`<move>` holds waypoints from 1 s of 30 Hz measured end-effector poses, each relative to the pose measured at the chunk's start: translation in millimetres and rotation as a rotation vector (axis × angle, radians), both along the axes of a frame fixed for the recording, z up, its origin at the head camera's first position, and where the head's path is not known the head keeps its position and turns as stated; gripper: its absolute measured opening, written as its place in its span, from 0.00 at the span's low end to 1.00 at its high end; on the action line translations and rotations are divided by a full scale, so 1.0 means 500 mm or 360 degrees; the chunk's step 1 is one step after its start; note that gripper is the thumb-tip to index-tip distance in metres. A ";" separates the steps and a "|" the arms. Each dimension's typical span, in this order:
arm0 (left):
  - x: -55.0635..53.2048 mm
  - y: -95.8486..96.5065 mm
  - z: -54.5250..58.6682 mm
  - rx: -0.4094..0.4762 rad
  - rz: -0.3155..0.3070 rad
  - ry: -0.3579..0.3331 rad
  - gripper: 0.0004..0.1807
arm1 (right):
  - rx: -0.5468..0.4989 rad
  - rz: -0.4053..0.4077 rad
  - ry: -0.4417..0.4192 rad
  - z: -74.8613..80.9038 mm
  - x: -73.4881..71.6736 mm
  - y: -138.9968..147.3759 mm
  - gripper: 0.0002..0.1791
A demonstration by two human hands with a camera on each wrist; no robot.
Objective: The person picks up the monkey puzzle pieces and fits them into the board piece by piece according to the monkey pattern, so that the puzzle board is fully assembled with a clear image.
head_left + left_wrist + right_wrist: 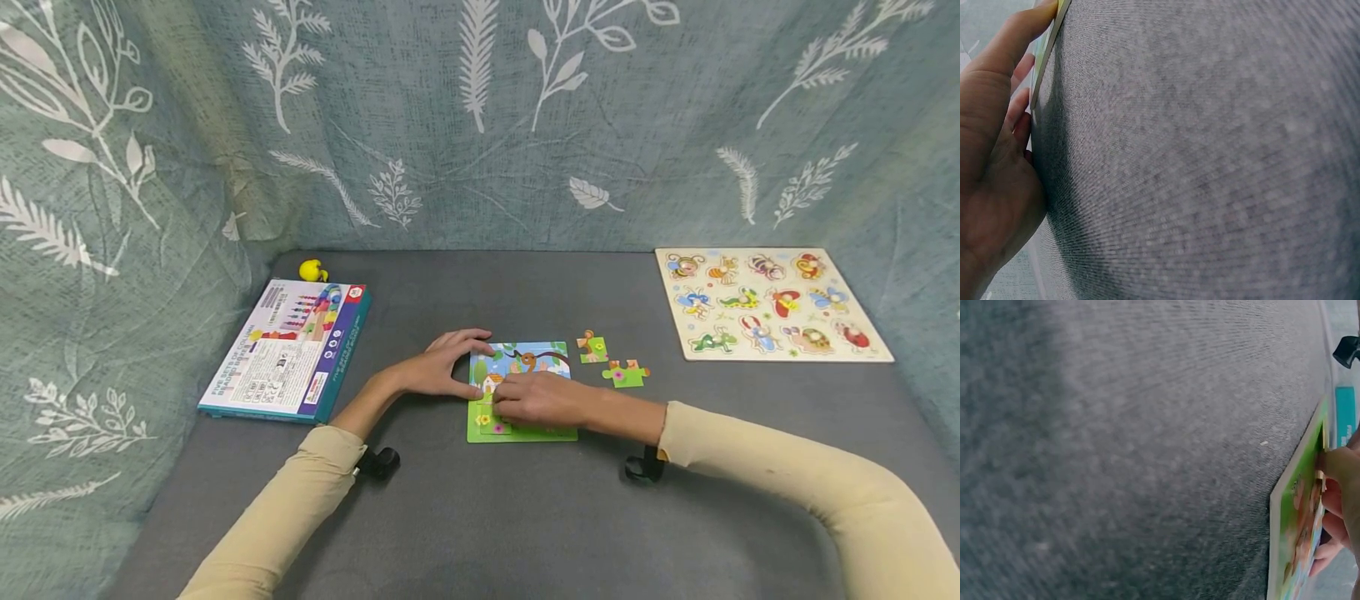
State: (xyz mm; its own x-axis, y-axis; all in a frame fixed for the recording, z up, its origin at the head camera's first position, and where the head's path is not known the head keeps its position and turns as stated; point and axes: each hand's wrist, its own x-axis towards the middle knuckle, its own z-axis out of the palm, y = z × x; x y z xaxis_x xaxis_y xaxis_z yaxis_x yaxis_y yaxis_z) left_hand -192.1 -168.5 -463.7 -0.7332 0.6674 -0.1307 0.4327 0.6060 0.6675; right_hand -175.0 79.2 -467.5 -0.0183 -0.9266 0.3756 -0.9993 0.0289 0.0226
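Observation:
A jigsaw board [536, 436] with a green border and a bright picture of a branch, a small house and flowers lies flat on the table. My left hand [438, 367] rests at its left side, thumb on the edge and fingers spread toward the upper left corner. Over the board's left middle, my right hand [543, 398] has its fingers curled and pinches a puzzle piece [1325, 434], mostly hidden by the fingers. Two loose green puzzle pieces lie to the right of the board: one upper piece [593, 347] and one lower piece [627, 374].
On the left lies a boxed bead set [281, 350], with a small yellow object [312, 271] behind it. A wooden insect puzzle board [772, 304] lies at the back right. A patterned curtain [480, 167] hangs behind the grey table [480, 517].

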 end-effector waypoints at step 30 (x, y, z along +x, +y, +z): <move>0.000 -0.001 -0.001 -0.0027 0.0018 -0.0001 0.33 | 0.0203 -0.0406 0.0046 0.018 0.025 0.022 0.12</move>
State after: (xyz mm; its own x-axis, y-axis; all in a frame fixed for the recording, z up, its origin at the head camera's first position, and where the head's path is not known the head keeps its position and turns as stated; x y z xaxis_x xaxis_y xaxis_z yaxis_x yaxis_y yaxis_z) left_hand -191.9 -168.9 -464.3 -0.7405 0.6567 -0.1426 0.4252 0.6222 0.6574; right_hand -162.2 90.3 -458.5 -0.2477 -0.9332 0.2603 -0.9591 0.2742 0.0705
